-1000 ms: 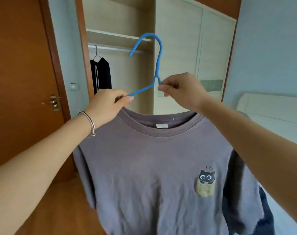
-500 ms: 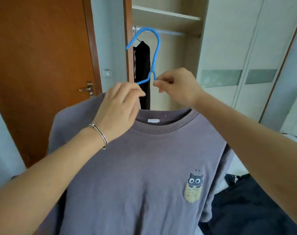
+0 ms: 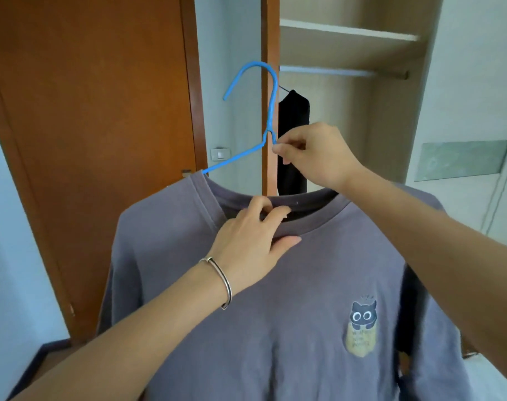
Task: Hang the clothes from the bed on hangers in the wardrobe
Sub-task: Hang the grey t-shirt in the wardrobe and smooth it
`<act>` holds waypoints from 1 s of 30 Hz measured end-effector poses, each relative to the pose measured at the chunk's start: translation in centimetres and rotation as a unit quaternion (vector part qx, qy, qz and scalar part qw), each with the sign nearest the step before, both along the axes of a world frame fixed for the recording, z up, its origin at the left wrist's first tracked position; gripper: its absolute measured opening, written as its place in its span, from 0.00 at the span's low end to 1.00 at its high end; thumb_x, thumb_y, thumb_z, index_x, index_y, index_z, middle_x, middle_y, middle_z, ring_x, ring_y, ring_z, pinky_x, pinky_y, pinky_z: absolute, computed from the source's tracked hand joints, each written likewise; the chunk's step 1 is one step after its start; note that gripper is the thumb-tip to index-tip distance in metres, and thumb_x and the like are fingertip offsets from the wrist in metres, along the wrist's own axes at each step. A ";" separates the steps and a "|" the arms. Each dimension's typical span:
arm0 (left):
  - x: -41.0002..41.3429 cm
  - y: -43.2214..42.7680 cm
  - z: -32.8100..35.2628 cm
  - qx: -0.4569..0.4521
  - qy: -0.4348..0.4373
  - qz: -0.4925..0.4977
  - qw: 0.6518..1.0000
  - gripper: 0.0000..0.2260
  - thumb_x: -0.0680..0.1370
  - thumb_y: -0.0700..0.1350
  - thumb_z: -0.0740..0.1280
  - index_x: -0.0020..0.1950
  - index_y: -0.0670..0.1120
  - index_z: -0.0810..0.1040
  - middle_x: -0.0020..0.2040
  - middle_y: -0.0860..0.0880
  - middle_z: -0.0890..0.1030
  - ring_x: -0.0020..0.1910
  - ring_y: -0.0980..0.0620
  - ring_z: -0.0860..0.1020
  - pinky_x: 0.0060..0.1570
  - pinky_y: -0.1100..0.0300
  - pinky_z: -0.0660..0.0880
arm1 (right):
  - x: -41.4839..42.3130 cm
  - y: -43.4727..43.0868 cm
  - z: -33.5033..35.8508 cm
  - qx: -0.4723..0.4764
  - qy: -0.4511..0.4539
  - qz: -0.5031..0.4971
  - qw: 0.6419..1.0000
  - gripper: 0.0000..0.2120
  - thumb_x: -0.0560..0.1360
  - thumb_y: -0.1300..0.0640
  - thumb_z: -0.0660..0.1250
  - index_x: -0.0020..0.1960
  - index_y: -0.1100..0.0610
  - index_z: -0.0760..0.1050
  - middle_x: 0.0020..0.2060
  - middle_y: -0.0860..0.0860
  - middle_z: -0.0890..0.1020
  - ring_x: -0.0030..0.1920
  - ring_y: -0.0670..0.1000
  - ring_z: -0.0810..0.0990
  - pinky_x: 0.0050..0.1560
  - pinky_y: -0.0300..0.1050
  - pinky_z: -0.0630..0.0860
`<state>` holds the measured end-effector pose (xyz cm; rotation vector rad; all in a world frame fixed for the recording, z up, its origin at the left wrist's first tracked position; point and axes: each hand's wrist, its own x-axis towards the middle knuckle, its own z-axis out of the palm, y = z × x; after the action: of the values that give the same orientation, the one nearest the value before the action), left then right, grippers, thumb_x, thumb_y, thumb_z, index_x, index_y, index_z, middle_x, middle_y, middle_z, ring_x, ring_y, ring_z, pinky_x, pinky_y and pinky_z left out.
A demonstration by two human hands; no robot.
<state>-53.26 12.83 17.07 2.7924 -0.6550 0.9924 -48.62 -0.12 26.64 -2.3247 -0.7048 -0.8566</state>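
Observation:
A grey T-shirt (image 3: 289, 299) with a small cat print hangs on a blue hanger (image 3: 271, 111) in front of me. My right hand (image 3: 313, 151) pinches the hanger just below its hook. My left hand (image 3: 252, 235), a bangle on the wrist, grips the front of the shirt's collar, fingers curled over its edge. The open wardrobe (image 3: 347, 50) lies behind, with a rail (image 3: 342, 72) under a shelf and a black garment (image 3: 292, 140) hanging on it. The hanger's right arm is hidden inside the shirt.
A brown wooden door (image 3: 96, 125) stands at the left, with a light switch (image 3: 220, 153) on the wall strip beside it. Pale closed wardrobe doors (image 3: 472, 111) fill the right. Dark fabric (image 3: 411, 308) shows behind the shirt's right sleeve.
My left hand dropped from the hanger's left arm to the collar front and took hold of it. The view turned left and closer to the wardrobe; the shirt now sits on both shoulders.

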 end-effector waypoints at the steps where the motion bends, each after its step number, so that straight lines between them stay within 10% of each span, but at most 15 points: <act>1: 1.7 0.5 0.1 -0.021 0.009 -0.008 1.000 0.19 0.78 0.57 0.54 0.67 0.52 0.68 0.63 0.50 0.67 0.53 0.52 0.77 0.43 0.64 0.73 | 1.6 0.7 0.1 -0.003 0.001 -0.003 1.000 0.12 0.77 0.56 0.62 0.51 0.61 0.81 0.43 0.54 0.84 0.37 0.45 0.76 0.37 0.24 0.67; 9: 14.5 5.4 -1.8 0.041 -0.041 -0.150 0.987 0.16 0.78 0.52 0.55 0.55 0.49 0.79 0.42 0.50 0.82 0.30 0.49 0.79 0.23 0.60 0.73 | 12.8 3.7 -1.1 0.025 0.017 -0.105 0.994 0.13 0.78 0.57 0.62 0.52 0.63 0.81 0.45 0.58 0.84 0.47 0.57 0.80 0.52 0.48 0.77; 14: 20.8 7.3 -3.3 0.098 -0.109 -0.221 0.964 0.12 0.75 0.51 0.56 0.43 0.53 0.79 0.25 0.54 0.79 0.23 0.53 0.77 0.18 0.66 0.69 | 17.8 4.3 -2.0 0.062 0.028 -0.196 0.978 0.11 0.77 0.56 0.63 0.51 0.60 0.82 0.41 0.53 0.82 0.44 0.53 0.79 0.34 0.35 0.65; 18: 26.3 8.9 -3.0 0.133 -0.124 -0.264 0.947 0.12 0.74 0.49 0.56 0.32 0.50 0.73 0.20 0.51 0.72 0.20 0.51 0.72 0.21 0.66 0.64 | 21.2 4.9 -1.4 0.067 0.033 -0.272 0.959 0.11 0.77 0.55 0.62 0.49 0.60 0.82 0.39 0.56 0.81 0.40 0.53 0.74 0.40 0.36 0.70; 24: 32.9 7.4 -2.0 0.122 0.016 -0.355 0.927 0.12 0.79 0.51 0.53 0.42 0.47 0.71 0.35 0.49 0.76 0.39 0.45 0.78 0.34 0.55 0.69 | 23.5 2.9 -1.5 0.059 0.025 -0.378 0.924 0.14 0.76 0.54 0.62 0.42 0.63 0.79 0.37 0.60 0.80 0.40 0.59 0.74 0.40 0.43 0.68; 30: 40.1 0.4 -3.2 -0.012 -0.193 -0.401 0.895 0.16 0.71 0.39 0.64 0.58 0.46 0.71 0.52 0.45 0.79 0.54 0.48 0.70 0.54 0.56 0.71 | 24.1 -2.8 -0.1 0.080 -0.001 -0.442 0.894 0.13 0.76 0.55 0.62 0.48 0.62 0.81 0.45 0.61 0.84 0.38 0.51 0.73 0.40 0.41 0.70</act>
<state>-13.21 13.24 13.88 1.9343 -1.6323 1.2967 -24.50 -2.95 26.53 -2.4549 0.4907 -1.2174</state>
